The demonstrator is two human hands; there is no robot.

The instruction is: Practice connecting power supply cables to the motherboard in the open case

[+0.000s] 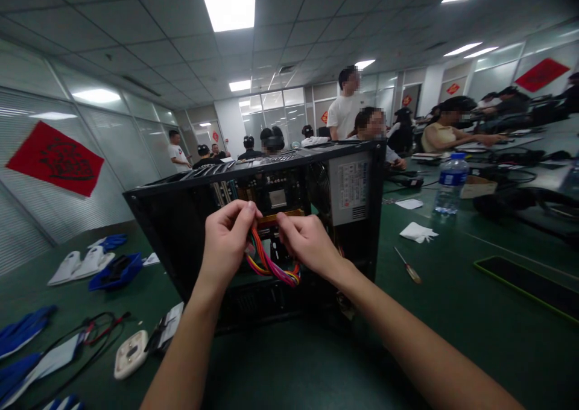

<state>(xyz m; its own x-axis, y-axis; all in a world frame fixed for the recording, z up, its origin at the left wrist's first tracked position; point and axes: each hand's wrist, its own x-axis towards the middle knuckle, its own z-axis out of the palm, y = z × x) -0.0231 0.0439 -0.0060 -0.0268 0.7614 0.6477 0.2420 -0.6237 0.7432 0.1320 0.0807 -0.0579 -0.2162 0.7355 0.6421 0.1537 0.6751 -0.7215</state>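
An open black computer case (169,235) stands on the table in front of me, its motherboard (278,199) showing inside. The power supply (350,187) with a printed label sits at the case's upper right. My left hand (230,232) is closed in a pinch on a bundle of coloured power cables (271,268), at the case opening. My right hand (307,238) is closed on the same bundle a little to the right. The cables loop down between the two hands. Whatever lies right at the fingertips is hidden.
On the right lie a screwdriver (408,266), crumpled white paper (418,232), a water bottle (451,184) and a green-edged phone (529,283). To the left are a blue tray (115,271), blue-and-white gloves (25,331) and a pale round-cornered device (131,354). Several people are beyond.
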